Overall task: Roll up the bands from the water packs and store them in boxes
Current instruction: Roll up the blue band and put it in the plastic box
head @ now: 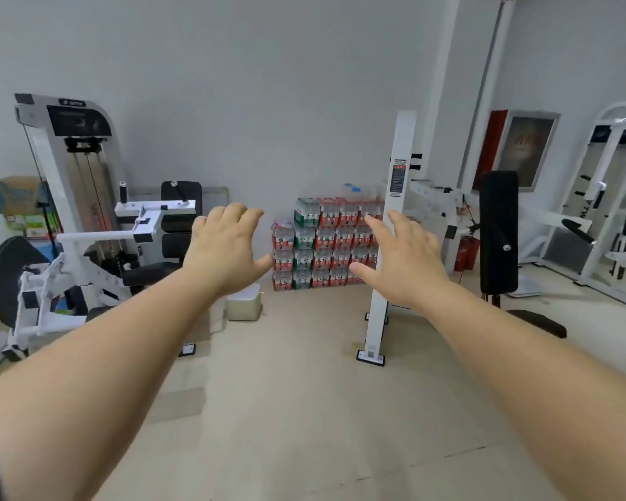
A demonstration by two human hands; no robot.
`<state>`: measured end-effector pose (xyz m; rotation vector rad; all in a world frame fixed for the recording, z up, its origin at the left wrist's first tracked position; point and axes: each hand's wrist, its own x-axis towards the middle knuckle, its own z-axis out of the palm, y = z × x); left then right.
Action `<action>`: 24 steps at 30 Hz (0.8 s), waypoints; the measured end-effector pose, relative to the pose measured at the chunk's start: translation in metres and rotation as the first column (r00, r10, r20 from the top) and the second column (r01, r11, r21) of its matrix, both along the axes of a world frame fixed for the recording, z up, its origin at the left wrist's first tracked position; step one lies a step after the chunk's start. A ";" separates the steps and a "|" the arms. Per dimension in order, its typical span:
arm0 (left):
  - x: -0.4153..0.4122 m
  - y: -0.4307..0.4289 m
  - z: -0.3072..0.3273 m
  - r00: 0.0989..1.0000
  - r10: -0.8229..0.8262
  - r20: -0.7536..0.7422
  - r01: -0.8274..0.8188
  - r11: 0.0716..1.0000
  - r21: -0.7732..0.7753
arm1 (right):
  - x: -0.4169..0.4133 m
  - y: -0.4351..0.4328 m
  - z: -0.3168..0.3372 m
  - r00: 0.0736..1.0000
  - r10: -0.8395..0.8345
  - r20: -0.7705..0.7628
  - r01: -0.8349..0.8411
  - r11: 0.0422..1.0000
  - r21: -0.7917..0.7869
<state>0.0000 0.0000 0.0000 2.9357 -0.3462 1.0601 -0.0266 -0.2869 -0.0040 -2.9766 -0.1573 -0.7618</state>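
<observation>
We are holding our left hand [225, 247] and right hand [402, 262] out wide and empty, with the water packs [326, 244] stacked against the wall straight ahead, well beyond both, neither hand nearer.

Two hands [225, 247], one pale box [244, 305]

A plain pale grey wall [268, 85] backs the room, above a beige floor [297, 410] with faint seams. At the left stands a white weight-stack machine [76, 168] — a black disc beside its base. A white upright post [391, 240] rises mid-floor; a black padded bench [498, 233] stands to its right, and a red-framed cabinet [517, 150] is set in the far wall.
</observation>
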 end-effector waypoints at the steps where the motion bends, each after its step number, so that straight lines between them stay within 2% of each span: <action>1: 0.020 0.006 0.001 0.999 0.001 -0.037 -0.001 1.000 -0.001 | 0.020 0.009 -0.001 1.000 -0.002 -0.023 0.002 1.000 0.004; 4: 0.080 0.021 -0.001 0.994 0.022 -0.108 -0.021 1.000 0.007 | 0.075 0.029 -0.006 0.998 -0.020 -0.061 0.022 0.999 0.029; 11: 0.216 0.028 -0.018 0.988 -0.019 -0.152 0.021 1.000 0.015 | 0.215 0.046 -0.020 0.997 -0.014 -0.071 0.017 0.999 0.038; 20: 0.414 -0.002 -0.037 0.971 0.010 -0.240 -0.022 0.999 -0.047 | 0.424 0.004 -0.046 0.990 0.028 -0.139 -0.021 0.998 0.056; 24: 0.502 -0.022 -0.038 0.961 0.044 -0.272 -0.048 0.999 -0.006 | 0.525 -0.019 -0.043 0.977 0.058 -0.206 -0.038 0.994 0.103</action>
